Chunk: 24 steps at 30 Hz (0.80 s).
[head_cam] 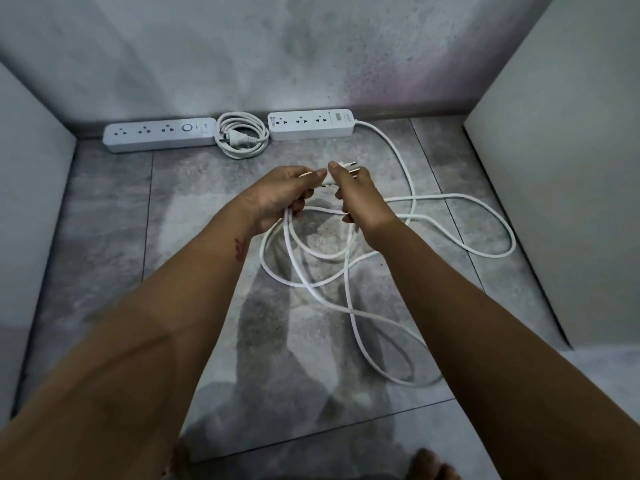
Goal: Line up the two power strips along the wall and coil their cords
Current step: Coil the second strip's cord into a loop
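Pinching plug (350, 168), right hand (358, 195) | left hand (277, 195) grips loose cord (450, 195) | left strip (159, 135), right strip (311, 124) against wall (242, 64)

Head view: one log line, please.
left white power strip: at wall, coiled white cord beside; right white power strip: at wall; left hand: grips loose white cord; right hand: holds white plug

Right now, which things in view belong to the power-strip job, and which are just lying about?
Job: left power strip, coiled cord beside it, right power strip, loose cord, its plug pinched by the right hand, left hand gripping the cord's loops, wall.
Not the job: left white panel, right white panel, bare foot.
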Each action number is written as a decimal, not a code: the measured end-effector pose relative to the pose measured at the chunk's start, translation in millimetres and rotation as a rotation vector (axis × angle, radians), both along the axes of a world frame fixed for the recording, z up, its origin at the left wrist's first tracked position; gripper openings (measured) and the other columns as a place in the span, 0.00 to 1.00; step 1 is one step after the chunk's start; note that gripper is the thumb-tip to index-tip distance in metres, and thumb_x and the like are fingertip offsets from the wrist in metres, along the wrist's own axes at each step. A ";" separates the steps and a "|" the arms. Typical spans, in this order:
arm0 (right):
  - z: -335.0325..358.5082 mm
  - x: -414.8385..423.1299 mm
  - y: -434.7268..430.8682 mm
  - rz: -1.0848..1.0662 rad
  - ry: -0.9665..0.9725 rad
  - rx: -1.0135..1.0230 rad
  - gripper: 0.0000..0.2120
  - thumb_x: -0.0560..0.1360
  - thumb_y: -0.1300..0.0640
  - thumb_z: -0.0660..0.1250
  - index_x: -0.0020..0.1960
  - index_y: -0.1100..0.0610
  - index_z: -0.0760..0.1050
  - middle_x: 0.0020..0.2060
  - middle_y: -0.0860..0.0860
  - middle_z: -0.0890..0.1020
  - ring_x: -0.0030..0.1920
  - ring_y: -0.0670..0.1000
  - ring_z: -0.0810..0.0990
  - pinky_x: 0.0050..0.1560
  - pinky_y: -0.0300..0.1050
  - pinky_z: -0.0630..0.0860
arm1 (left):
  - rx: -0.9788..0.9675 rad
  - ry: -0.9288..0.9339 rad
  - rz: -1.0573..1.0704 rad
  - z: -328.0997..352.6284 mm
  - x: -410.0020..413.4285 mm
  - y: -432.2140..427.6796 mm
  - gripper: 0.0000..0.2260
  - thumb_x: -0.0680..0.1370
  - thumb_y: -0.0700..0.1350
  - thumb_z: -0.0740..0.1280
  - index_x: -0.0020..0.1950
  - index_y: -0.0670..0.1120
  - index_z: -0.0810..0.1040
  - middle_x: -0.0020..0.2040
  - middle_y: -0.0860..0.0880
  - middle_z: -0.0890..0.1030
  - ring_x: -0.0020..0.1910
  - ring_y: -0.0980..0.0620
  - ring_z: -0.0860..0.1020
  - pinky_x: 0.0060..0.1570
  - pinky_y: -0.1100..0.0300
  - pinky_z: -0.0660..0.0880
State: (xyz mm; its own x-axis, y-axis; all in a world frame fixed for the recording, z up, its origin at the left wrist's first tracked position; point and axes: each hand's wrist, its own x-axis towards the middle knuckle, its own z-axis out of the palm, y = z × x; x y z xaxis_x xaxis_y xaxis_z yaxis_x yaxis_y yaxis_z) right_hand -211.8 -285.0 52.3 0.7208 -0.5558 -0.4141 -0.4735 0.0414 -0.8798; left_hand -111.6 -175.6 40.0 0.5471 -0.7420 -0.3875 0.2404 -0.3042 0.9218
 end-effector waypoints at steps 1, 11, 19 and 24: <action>0.6 0.4 -0.3 0.011 0.014 -0.014 0.19 0.81 0.43 0.57 0.65 0.55 0.65 0.48 0.49 0.73 0.42 0.44 0.72 0.38 0.41 0.68 | -0.004 -0.007 0.011 -0.4 -0.5 -0.4 0.11 0.80 0.50 0.65 0.38 0.49 0.75 0.32 0.51 0.67 0.27 0.55 0.62 0.31 0.59 0.63; -7.7 3.0 -4.7 0.123 0.079 -0.163 0.27 0.77 0.36 0.58 0.73 0.45 0.63 0.69 0.55 0.65 0.69 0.56 0.68 0.69 0.51 0.66 | -0.074 0.067 0.073 -4.2 -1.1 -2.9 0.05 0.82 0.46 0.63 0.50 0.50 0.78 0.32 0.53 0.67 0.25 0.58 0.62 0.24 0.66 0.59; -12.0 5.1 -7.8 0.108 0.044 -0.157 0.29 0.79 0.41 0.60 0.78 0.44 0.57 0.72 0.55 0.60 0.73 0.56 0.65 0.71 0.50 0.63 | -0.112 0.081 0.092 -6.9 -0.7 -4.8 0.07 0.82 0.47 0.62 0.57 0.49 0.77 0.31 0.53 0.68 0.22 0.59 0.62 0.21 0.68 0.57; -18.4 -0.3 -9.8 0.030 0.050 -0.133 0.31 0.79 0.43 0.59 0.79 0.48 0.55 0.75 0.55 0.63 0.72 0.56 0.67 0.69 0.56 0.67 | -0.182 0.108 0.070 -2.6 -1.6 -9.8 0.13 0.84 0.49 0.57 0.60 0.52 0.80 0.38 0.52 0.72 0.23 0.58 0.62 0.21 0.68 0.55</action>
State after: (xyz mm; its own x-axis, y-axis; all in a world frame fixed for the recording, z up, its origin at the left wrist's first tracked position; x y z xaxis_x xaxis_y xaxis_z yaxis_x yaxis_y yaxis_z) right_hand -212.1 -294.7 34.0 0.7182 -0.5869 -0.3737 -0.5161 -0.0892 -0.8519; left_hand -113.3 -185.4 37.4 0.5621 -0.7668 -0.3100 0.3553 -0.1145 0.9277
